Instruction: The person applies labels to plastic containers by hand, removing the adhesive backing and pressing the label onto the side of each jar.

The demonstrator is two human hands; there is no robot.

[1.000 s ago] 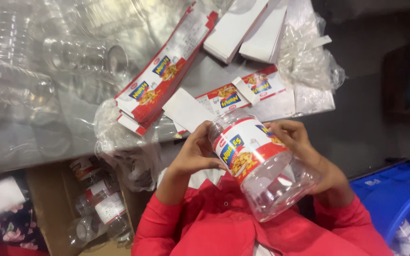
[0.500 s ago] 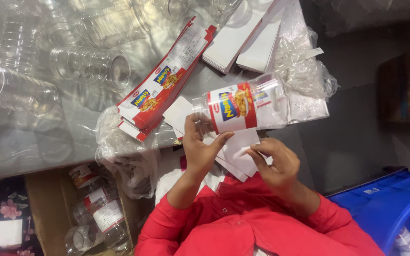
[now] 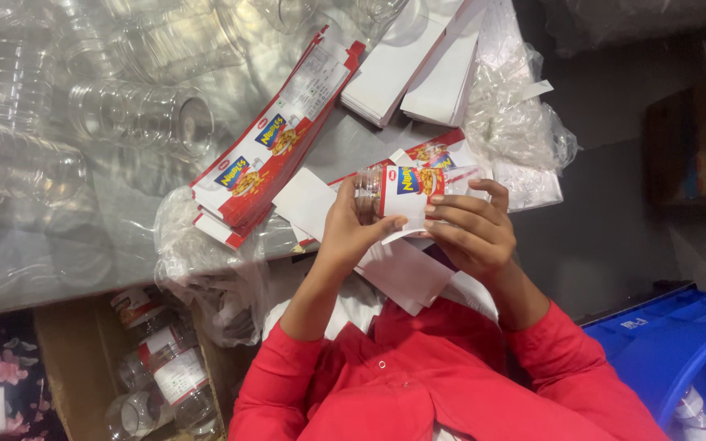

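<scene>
- Grey desk [image 3: 59, 261] strewn with clear empty jars [image 3: 145, 122] toward 10 o'clock.
- Stack of red-and-white labels [image 3: 275, 139] just left of centre.
- Clear labelled jar [image 3: 414, 189] at centre, lying sideways.
- Left hand [image 3: 351, 229] and right hand [image 3: 471, 233], fingers [image 3: 459, 204] wrapped around jar.

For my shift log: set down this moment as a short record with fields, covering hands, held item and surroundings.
Held item: clear plastic jar with a red and white label, lying sideways
Left hand: grips the jar's mouth end
Right hand: fingers pressed on the label
Table: stack of red and white printed labels; empty clear plastic jars; crumpled clear plastic bag
Below table: cardboard box of labelled jars
Beside person: blue plastic bin
</scene>
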